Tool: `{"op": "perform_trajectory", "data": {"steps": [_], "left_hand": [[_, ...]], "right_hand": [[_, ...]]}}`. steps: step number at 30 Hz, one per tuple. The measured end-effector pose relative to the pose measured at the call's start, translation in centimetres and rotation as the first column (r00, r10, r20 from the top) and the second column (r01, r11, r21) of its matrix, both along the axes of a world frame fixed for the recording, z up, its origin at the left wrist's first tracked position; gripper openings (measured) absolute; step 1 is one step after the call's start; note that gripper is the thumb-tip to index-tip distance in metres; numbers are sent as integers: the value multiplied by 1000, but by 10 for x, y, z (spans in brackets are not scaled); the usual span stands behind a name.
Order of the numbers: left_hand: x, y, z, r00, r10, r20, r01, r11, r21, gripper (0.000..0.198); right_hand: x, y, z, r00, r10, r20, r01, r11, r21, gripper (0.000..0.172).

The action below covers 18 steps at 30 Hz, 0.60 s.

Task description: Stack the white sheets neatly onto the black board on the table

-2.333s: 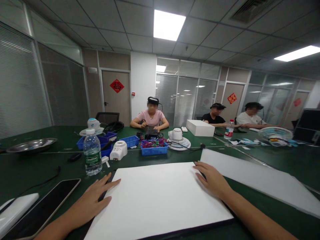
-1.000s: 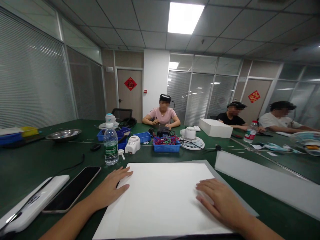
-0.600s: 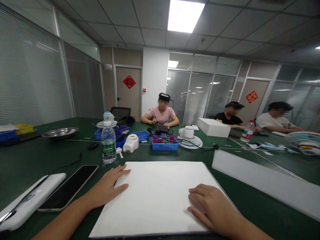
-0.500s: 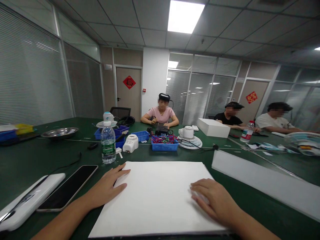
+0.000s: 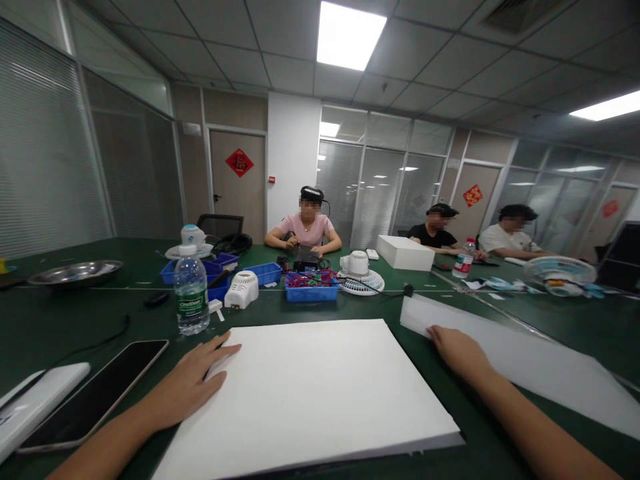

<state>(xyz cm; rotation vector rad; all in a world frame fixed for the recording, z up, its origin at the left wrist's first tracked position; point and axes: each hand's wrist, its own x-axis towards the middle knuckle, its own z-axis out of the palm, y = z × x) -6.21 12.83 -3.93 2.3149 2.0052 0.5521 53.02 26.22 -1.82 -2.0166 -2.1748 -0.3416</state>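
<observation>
In the head view, a white paper stack (image 5: 310, 387) lies flat in front of the person, its face smooth and matte, its near right corner showing a layered edge. The left hand (image 5: 193, 387) rests across the stack's left margin, fingers and thumb spread apart on the paper. Off to the right, the right hand (image 5: 457, 350) has its fingers bunched and bent at the near edge of a long translucent sheet (image 5: 520, 353), pale and slightly milky; the thumb is hidden, so whether it pinches that edge I cannot tell. Both papers lie on a dark green tabletop (image 5: 430, 413).

Beyond the stack stand a ribbed, clear plastic water bottle (image 5: 191, 297) with a green label, a rounded white plastic housing (image 5: 242, 290) with slots, and a blue plastic bin (image 5: 311, 294) heaped with thin tangled wires. Left of the left arm lies a glossy black smartphone (image 5: 95, 400); farther off sits a shallow, shiny metal dish (image 5: 75, 273).
</observation>
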Motion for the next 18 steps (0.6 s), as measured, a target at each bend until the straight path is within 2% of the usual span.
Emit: {"op": "perform_trajectory", "data": {"steps": [3,5,7,9,11,14,16,17,18], "left_hand": [[-1,1,-1,1000,-11,-13,11,1000,-9,51],[0,1,0,1000,-20,-22,19,1000,-23,51],[1,1,1,999,-27,-23,26,999,-30,51],[2,0,3,999,-26,-21,25,999,-32,51],[3,-1,4,1000,-23,-19,22,999,-34,51],[4,-2,4,1000,-21,-13,20,999,-33,51],[4,-1,3,1000,-19,-9,19,1000,-24,51],[4,-1,3,1000,-18,-7,17,1000,-21,51],[3,-1,3,1000,-16,-4,16,1000,-20,51]], "right_hand": [[-29,-15,13,999,-23,46,19,997,77,39],[-53,-30,20,997,19,76,-28,993,118,36],[-81,-50,22,989,104,109,-119,984,135,34],[-110,-75,19,957,263,125,-279,950,137,34],[-139,-101,13,865,492,103,-502,856,125,33],[-170,-133,11,608,793,36,-790,600,125,33],[-180,-143,17,451,892,29,-887,444,127,49],[-181,-145,22,407,913,36,-909,400,116,56],[-180,-144,27,386,921,45,-920,381,94,59]]}}
